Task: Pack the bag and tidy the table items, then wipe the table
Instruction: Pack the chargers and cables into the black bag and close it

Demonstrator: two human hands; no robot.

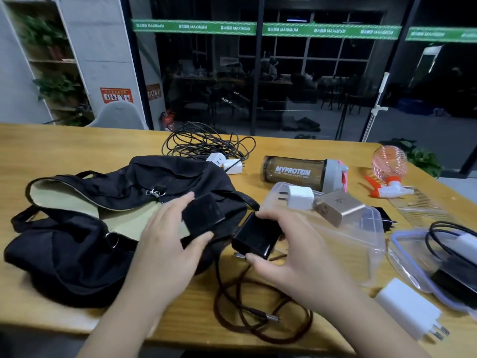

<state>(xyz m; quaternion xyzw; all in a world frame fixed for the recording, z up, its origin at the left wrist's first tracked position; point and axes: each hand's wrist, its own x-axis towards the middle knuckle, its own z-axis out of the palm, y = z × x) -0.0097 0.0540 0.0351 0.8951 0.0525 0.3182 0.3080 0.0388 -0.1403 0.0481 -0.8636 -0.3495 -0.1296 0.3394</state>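
Observation:
A black bag (77, 254) with a pale lining lies open on the left of the wooden table (64, 151). My left hand (165, 244) holds a flat black square block (204, 215) just above the bag's opening, fingers and thumb round its edges. My right hand (289, 257) grips a black charger brick (255, 237) beside the bag, thumb under it and fingers on top. A dark brown braided cable (260, 308) runs from under the brick and coils on the table in front of me.
A clear plastic box (361, 244) holds a white plug (299, 196) and a gold adapter (338, 206). Behind lie a MYPROTEIN shaker (296, 171), a black cable tangle (204, 143), white chargers (227, 162), a pink spray bottle (387, 164). A lidded container (413, 270) and white charger (410, 311) sit right.

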